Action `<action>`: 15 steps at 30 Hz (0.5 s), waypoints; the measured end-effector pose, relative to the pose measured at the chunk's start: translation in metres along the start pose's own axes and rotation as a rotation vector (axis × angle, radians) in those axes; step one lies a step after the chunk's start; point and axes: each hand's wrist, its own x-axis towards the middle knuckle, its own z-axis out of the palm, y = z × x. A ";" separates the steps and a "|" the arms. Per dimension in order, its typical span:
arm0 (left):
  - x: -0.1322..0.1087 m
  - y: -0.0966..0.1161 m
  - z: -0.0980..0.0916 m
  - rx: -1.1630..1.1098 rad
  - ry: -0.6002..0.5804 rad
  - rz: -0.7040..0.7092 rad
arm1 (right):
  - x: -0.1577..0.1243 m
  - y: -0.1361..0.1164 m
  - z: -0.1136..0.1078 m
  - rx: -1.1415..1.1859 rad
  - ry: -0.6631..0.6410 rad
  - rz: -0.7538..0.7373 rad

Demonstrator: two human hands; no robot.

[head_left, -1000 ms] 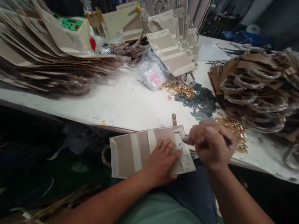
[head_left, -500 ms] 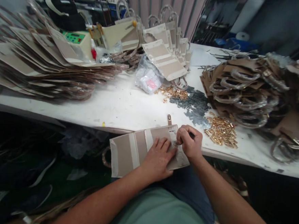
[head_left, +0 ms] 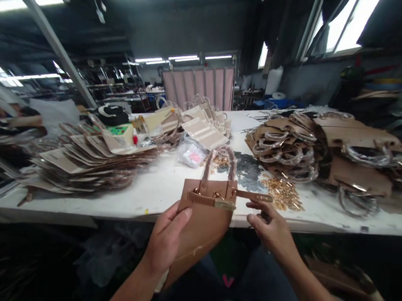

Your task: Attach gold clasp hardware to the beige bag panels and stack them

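A tan handbag panel [head_left: 204,226] stands tilted up in front of me, its smooth outer face towards me. Its handle [head_left: 217,158], wrapped in clear film, rises at the top. My left hand [head_left: 167,233] grips the panel's left side, thumb on the front. A narrow belt strap [head_left: 202,199] with a gold metal plate [head_left: 224,205] runs across the upper part. Another strap end [head_left: 256,197] with holes sticks out to the right. Just below it is my right hand [head_left: 269,226], thumb and fingertips apart, with an unclear dark thing in its curled fingers.
Gold metal pieces [head_left: 284,193] lie in a heap on the white table [head_left: 114,204], beside flat dark grey pieces [head_left: 251,172]. Stacked bag panels [head_left: 93,161] stand at left, more wrapped-handle bags [head_left: 287,143] at right. A plastic bag [head_left: 190,154] lies midway back.
The panel has been turned from lying inner side up to standing with its outer face towards me. My left hand now grips its side; my right has come off it. The view has tilted up.
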 end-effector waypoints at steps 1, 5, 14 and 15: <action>-0.003 0.005 -0.003 -0.071 0.048 -0.014 | 0.009 -0.009 0.007 0.002 -0.025 -0.048; -0.005 0.017 -0.007 -0.217 0.126 -0.006 | 0.030 -0.058 0.020 0.087 -0.079 -0.220; 0.034 0.013 0.011 -0.228 0.031 0.109 | 0.042 -0.086 0.003 0.209 -0.065 -0.103; 0.038 0.007 0.014 -0.236 0.027 0.111 | 0.044 -0.080 0.002 0.217 -0.071 -0.087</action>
